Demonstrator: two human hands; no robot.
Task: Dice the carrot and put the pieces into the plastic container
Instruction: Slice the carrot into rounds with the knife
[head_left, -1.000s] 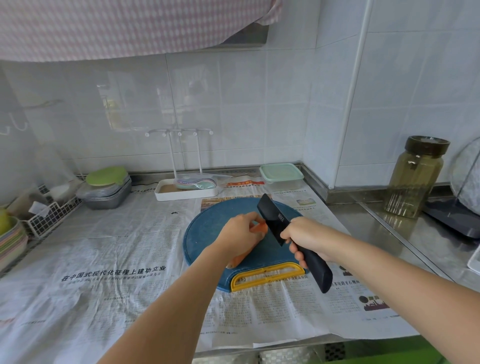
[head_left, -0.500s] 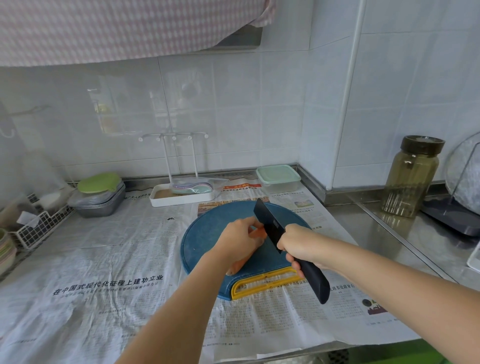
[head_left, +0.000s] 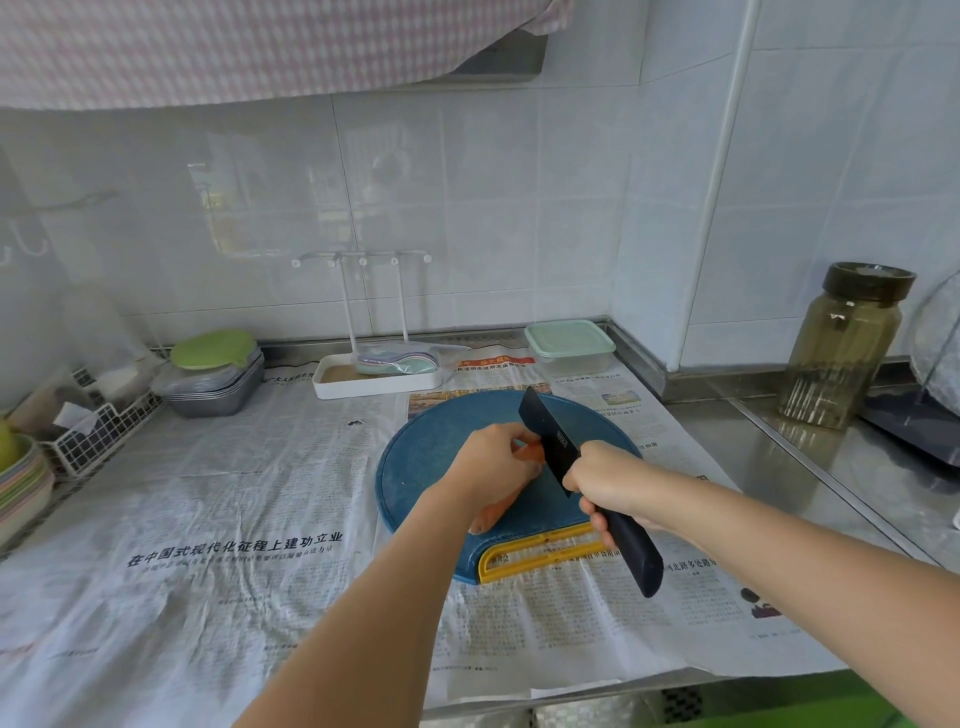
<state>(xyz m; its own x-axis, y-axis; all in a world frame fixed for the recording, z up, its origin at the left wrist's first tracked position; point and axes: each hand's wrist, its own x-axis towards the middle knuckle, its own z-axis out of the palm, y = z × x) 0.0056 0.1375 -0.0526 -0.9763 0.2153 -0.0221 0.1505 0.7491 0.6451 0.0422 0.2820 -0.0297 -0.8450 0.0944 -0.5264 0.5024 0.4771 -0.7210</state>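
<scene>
Both forearms reach forward over the newspaper (head_left: 234, 519). The right hand (head_left: 613, 480) wraps the knife (head_left: 550, 441) handle; the left hand (head_left: 493, 467), fingers curled, pins the carrot (head_left: 485, 517) on the blue cutting board (head_left: 431, 447). The lidded plastic container (head_left: 570, 345) sits beyond.

White tiled wall (head_left: 467, 208) meeting in a corner, shiny metal counter (head_left: 779, 467), newspaper (head_left: 208, 519) spread on top, pink checked cloth (head_left: 208, 41) hanging above, soft daylight
</scene>
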